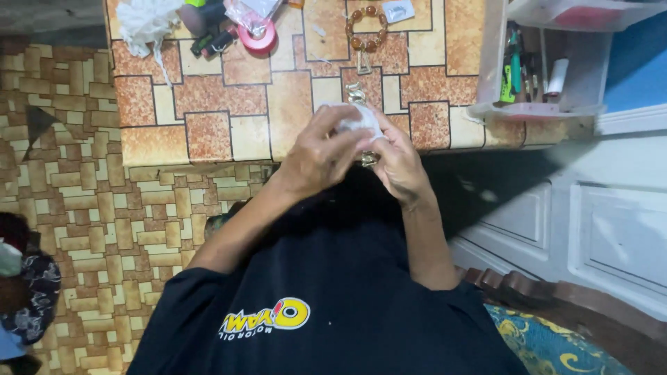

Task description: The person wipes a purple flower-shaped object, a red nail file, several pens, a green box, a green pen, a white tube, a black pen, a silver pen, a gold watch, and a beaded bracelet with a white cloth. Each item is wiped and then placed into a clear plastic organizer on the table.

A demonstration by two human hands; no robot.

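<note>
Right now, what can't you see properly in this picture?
Head view only:
- White cloth: mostly wrapped by the left hand and right hand.
- Small metal piece: the fingers cover most of it, too small to tell its shape.
- Tools in the plastic tray: blurred, small, half behind its wall.
- Red tape roll: partly under a clear bag.

- A home, used as a small craft corner.
- Low table point(208, 132) covered in tile-patterned vinyl, matching the floor point(90, 208).
- Amber bead bracelet point(367, 29), red tape roll point(258, 38), clear tool box point(535, 69).
- White panelled cabinet point(611, 229); patterned cushion point(549, 344).
</note>
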